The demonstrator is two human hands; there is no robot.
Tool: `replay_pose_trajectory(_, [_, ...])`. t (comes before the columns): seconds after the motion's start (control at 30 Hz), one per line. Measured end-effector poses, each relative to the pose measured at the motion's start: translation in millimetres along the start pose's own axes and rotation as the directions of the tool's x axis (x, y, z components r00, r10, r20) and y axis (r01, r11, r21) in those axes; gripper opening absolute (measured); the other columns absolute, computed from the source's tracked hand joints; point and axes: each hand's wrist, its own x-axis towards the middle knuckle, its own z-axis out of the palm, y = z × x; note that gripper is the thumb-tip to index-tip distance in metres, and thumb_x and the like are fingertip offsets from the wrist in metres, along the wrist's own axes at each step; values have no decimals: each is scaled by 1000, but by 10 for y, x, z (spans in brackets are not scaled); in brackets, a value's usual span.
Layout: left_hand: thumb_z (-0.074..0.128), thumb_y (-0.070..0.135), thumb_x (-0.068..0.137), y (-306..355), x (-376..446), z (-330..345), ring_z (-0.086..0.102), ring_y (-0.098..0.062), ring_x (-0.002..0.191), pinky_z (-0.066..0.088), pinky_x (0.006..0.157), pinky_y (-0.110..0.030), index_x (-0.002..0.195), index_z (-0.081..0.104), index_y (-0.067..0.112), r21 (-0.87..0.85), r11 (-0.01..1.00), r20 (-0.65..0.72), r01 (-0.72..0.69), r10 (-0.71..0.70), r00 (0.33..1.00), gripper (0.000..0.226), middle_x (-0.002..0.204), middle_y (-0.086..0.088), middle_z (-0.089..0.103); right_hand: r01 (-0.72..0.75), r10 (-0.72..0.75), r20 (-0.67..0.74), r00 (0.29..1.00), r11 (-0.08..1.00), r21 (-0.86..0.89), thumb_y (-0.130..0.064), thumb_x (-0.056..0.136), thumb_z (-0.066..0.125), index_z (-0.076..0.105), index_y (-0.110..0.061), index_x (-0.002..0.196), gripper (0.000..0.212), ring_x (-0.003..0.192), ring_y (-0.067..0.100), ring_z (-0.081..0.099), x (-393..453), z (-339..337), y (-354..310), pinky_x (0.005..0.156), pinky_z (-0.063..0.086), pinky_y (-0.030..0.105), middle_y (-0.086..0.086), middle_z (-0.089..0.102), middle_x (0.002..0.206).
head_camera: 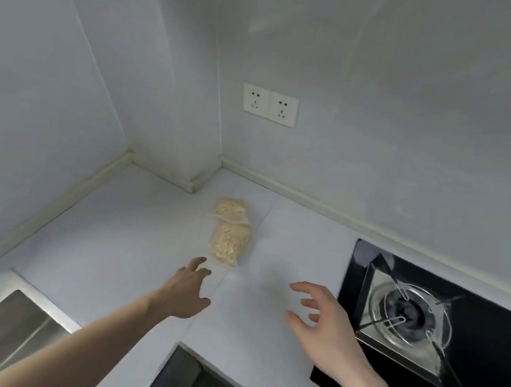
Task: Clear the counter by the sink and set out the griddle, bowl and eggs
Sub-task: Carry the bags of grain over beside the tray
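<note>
Nearest, the stainless steel sink [10, 318] sits at lower left and the black glass gas hob [421, 323] at right, both set into the pale grey desk [126, 239]. Over the desk between them, the left hand [186, 293] reaches forward with fingers spread, holding nothing; the right hand [323, 328] hovers open beside it, fingers loosely curved. Just beyond the left hand's fingertips (not touching) lie two clear plastic bags of pale yellow food [229, 231], end to end. Farther back, two white wall sockets [269, 105].
</note>
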Motion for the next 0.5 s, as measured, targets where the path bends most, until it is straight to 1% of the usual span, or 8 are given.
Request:
replay_pose_trajectory(0.07, [60, 45, 93, 0, 184, 54, 33, -34, 148, 31, 120, -41, 159, 30, 12, 79, 997, 32, -8, 6, 999, 79, 170, -4, 1, -18, 17, -26, 1000, 1000, -12, -29, 92, 68, 56, -49, 122, 39, 113, -15, 51, -101, -20, 18, 91, 42, 9, -34, 49, 127])
replay_pose_trajectory(0.13, [58, 40, 95, 34, 308, 86, 27, -36, 150, 32, 120, -40, 159, 28, 12, 133, 991, 56, -2, -6, 998, 76, 170, -4, 0, -39, 38, -47, 998, 999, -26, -29, 92, 68, 55, -49, 124, 39, 113, -15, 51, -184, -83, 52, 92, 43, 9, -35, 47, 128])
replay_pose_trajectory(0.2, [56, 35, 96, 32, 367, 124, 25, -37, 149, 35, 118, -40, 159, 26, 12, 173, 985, 83, 23, -38, 996, 73, 170, -4, -2, -59, 56, -61, 997, 997, -41, -29, 93, 68, 55, -48, 124, 39, 114, -13, 51, -256, -145, 90, 95, 45, 12, -35, 46, 128])
replay_pose_trajectory(0.3, [53, 32, 96, -15, 404, 157, 22, -37, 150, 40, 115, -41, 160, 23, 13, 216, 975, 103, 57, -80, 991, 73, 171, -4, -8, -79, 75, -97, 992, 996, -37, -29, 92, 68, 55, -50, 122, 39, 114, -13, 51, -338, -195, 134, 92, 46, 12, -35, 46, 128])
replay_pose_trajectory(0.43, [51, 27, 97, -52, 466, 160, 17, -35, 152, 43, 113, -40, 160, 21, 12, 213, 976, 70, 37, -53, 996, 72, 170, -1, -15, -78, 71, -102, 992, 995, -63, -30, 92, 68, 55, -49, 123, 39, 114, -12, 52, -339, -195, 169, 94, 46, 14, -35, 46, 130])
replay_pose_trajectory(0.5, [53, 26, 97, -104, 465, 162, 16, -34, 152, 45, 111, -40, 160, 22, 12, 237, 971, 86, 26, -47, 995, 71, 170, 1, -17, -102, 95, -94, 991, 992, -69, -32, 92, 68, 55, -49, 124, 39, 114, -11, 53, -338, -142, 167, 97, 46, 16, -34, 46, 130])
